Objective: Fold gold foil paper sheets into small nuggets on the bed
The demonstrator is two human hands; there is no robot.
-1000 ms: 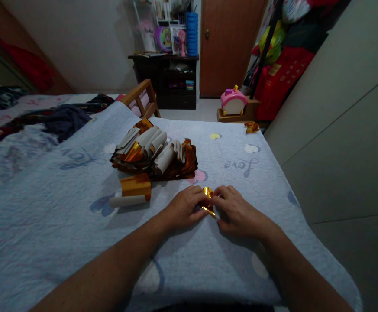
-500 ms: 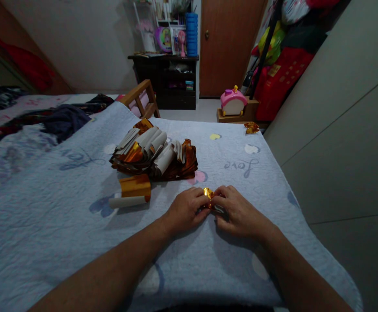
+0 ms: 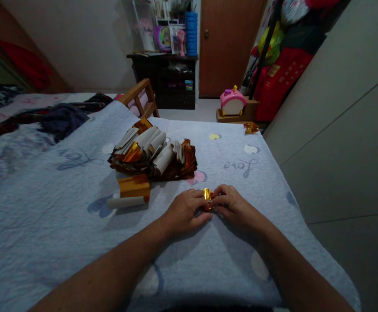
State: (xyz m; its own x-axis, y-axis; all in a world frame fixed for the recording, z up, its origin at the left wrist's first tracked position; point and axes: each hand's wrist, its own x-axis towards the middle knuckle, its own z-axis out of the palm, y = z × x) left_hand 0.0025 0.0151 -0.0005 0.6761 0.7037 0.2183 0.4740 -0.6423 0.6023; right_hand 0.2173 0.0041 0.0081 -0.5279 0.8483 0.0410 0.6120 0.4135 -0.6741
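- Gold foil piece, small and creased, lay on the blue quilt nearer the viewer than the foil-paper pile, pinched between both hands.
- Left hand: palm down on the quilt, just on the near left of the foil piece, fingertips closed against its left edge; forearm ran back toward the lower left of the view.
- Right hand: palm down, just on the near right of the foil piece, thumb and fingers closed on its right side; knuckles bent, forearm ran toward the lower right.
- Both hands met at the foil piece, fingertips almost touching; most of the piece was hidden under them.
- Foil-paper pile: a loose heap of gold sheets with white backs, several curled into rolls, on the quilt beyond the hands.
- Single sheet, gold face up with its white end rolled, lay just in front of the pile, left of the left hand and apart from it.
- Folded gold piece sat at the quilt's far right edge, well apart from the pile.
- Pink toy house stood on a wooden stool beyond that edge.
- Dark shelf unit held small items, too dim to tell apart, well behind the pile.
- Dark clothing lay crumpled far left of the pile.
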